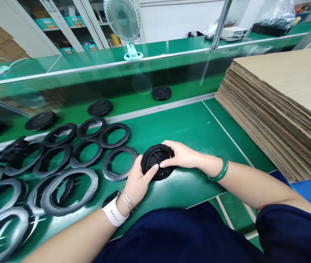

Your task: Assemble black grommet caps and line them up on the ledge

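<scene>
Between my two hands is a round black plastic part with a raised rim and curved ribs inside, held just over the green tabletop. My left hand grips its left side, the thumb pressing on the inner face. From the right, my right hand holds the far rim, with its thumb also on the inner face. The fingers under the part are hidden. Just left of it lies a black ring. More black rings are spread over the left side of the table, some overlapping.
Behind a low metal rail, several black round discs sit on a green conveyor-like strip. A tall stack of flat cardboard stands at the right. A mint-green fan is on the shelf behind the clear panel.
</scene>
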Demonstrator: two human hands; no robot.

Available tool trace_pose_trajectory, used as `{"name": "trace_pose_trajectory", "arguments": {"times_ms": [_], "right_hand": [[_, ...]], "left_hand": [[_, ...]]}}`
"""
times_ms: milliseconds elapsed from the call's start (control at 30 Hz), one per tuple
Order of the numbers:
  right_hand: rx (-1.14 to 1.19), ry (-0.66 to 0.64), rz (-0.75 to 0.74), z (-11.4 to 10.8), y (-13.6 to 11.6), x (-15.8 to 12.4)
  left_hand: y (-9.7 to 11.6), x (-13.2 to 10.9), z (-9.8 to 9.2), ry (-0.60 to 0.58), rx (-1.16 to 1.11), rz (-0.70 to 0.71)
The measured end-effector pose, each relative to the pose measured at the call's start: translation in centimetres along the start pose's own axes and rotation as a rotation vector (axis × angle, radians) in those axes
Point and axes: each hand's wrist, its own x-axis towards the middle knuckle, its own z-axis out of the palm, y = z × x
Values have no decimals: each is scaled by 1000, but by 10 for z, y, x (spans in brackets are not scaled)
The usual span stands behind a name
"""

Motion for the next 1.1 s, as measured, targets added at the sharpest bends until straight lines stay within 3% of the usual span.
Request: {"name": "trace_pose_trajectory", "arguments": {"times_ms": [233, 400, 500, 633, 733, 800, 900, 1100], "right_hand": [[-97, 138, 55, 13, -4, -3], [-146, 167, 53, 13, 1, -2], [-2, 49, 48, 2, 7, 6], [387, -271, 151, -20, 11, 12], [428, -316, 237, -33, 14, 11], [338, -188, 238, -44, 18, 14], [157, 102, 181, -72, 19, 31], [-307, 633, 108, -162, 4, 85]], "left_hand": [[4, 2, 2, -9, 2, 2], [2, 3, 2, -5, 13, 14], [-1, 4, 2, 7, 8, 24], [-6, 7, 3, 24, -69, 26], [-7, 7, 4, -68, -251, -23], [-6, 5, 5, -158, -384, -86], [-6, 3, 5, -213, -441, -117], [-15, 4, 7, -288, -408, -68]]}}
